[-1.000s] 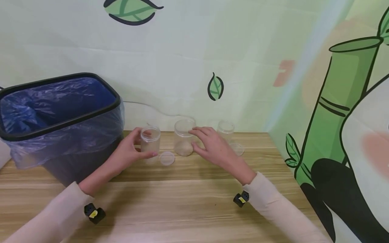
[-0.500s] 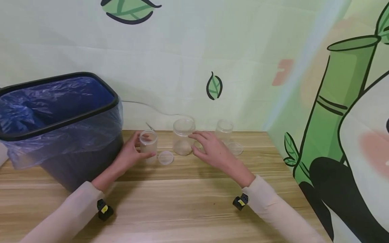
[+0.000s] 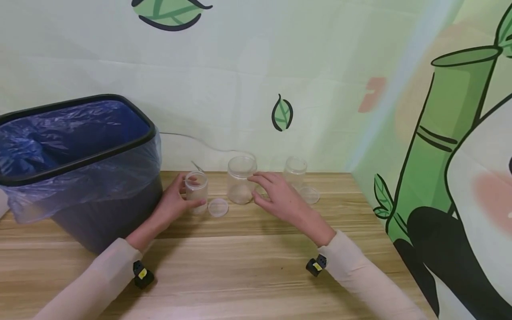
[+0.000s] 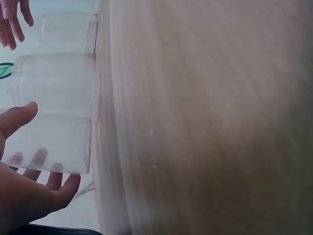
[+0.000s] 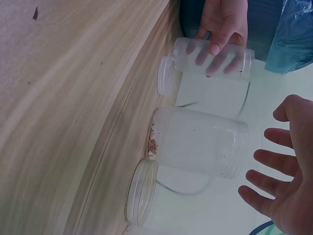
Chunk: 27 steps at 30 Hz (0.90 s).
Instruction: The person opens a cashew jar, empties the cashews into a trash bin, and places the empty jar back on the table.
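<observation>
My left hand (image 3: 173, 202) grips a small clear plastic jar (image 3: 197, 194), thumb in front and fingers round the far side. The jar stands upright, its open mouth facing up, close over the table. A small clear lid (image 3: 218, 207) lies just right of it. In the middle is a larger clear jar (image 3: 241, 184), uncapped, with brown crumbs (image 5: 153, 145) at its bottom in the right wrist view. Beside this jar hovers my right hand (image 3: 282, 200), fingers spread and slightly bent, holding nothing. A wide lid (image 5: 142, 193) lies near that jar's base, mostly hidden by the hand in the head view.
Behind my right hand stands another clear jar (image 3: 296, 171), with a flat lid (image 3: 310, 195) in front. A bin (image 3: 108, 218) lined with a blue bag takes up the left side. A thin cord (image 3: 200, 140) runs along the printed wall at the table's back edge.
My left hand has brought the small jar slightly lower and back, and the left forearm has swung to the right. The right hand has hardly moved. The head view has shifted a little.
</observation>
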Tool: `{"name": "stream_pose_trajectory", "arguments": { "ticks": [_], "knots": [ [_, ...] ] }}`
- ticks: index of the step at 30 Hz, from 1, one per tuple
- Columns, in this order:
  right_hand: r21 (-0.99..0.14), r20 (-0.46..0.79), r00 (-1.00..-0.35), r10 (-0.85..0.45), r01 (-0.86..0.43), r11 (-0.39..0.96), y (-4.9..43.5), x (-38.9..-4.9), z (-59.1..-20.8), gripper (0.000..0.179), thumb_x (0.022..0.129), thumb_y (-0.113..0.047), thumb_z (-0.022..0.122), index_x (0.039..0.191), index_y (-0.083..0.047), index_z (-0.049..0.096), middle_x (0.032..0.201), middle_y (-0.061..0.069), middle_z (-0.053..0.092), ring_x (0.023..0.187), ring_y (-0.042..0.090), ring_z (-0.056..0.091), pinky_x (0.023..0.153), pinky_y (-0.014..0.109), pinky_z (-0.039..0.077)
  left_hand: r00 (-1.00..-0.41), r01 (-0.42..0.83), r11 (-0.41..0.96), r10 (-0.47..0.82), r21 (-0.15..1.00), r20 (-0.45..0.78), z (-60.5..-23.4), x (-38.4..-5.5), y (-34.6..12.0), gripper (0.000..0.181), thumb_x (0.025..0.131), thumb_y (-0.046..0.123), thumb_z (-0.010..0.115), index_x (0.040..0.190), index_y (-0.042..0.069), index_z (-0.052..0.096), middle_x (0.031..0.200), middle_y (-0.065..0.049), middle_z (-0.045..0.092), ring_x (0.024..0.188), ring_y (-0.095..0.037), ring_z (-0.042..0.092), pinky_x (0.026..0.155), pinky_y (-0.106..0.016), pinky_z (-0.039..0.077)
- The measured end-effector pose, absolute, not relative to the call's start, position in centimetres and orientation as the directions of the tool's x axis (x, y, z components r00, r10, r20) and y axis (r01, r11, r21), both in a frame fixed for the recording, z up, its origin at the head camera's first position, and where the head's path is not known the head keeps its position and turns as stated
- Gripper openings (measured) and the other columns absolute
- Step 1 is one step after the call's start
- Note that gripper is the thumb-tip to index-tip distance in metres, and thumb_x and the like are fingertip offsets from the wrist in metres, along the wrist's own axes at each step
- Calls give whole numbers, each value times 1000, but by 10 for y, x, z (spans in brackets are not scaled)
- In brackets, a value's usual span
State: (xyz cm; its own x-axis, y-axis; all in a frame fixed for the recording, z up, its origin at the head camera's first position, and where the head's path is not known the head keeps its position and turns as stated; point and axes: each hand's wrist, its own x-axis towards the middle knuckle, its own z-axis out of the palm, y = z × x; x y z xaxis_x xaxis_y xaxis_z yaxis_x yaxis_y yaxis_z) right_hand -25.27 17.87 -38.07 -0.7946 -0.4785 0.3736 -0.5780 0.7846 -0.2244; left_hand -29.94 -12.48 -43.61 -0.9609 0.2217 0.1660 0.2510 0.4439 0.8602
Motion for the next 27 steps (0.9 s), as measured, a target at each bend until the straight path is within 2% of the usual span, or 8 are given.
{"name": "stream_pose_trajectory", "arguments": {
  "ticks": [12, 27],
  "knots": [
    [-226, 363, -806, -467, -562, 795, 181, -249, -381, 40, 101, -26, 61, 138, -11, 62, 141, 10, 59, 133, 28, 53, 112, 44, 42, -967, 209, 415, 222, 885, 124, -440, -300, -121, 69, 84, 7, 83, 139, 2, 41, 141, -28, 52, 130, -46, 51, 98, -54, 47],
    [-225, 362, -810, -462, -557, 799, 182, -248, -382, 41, 99, -23, 65, 138, -11, 62, 142, 11, 59, 133, 29, 52, 113, 44, 41, -973, 179, 423, 207, 888, 98, -445, -306, -116, 72, 83, 9, 84, 140, 1, 40, 143, -27, 49, 132, -47, 49, 102, -54, 45]
  ]
}}
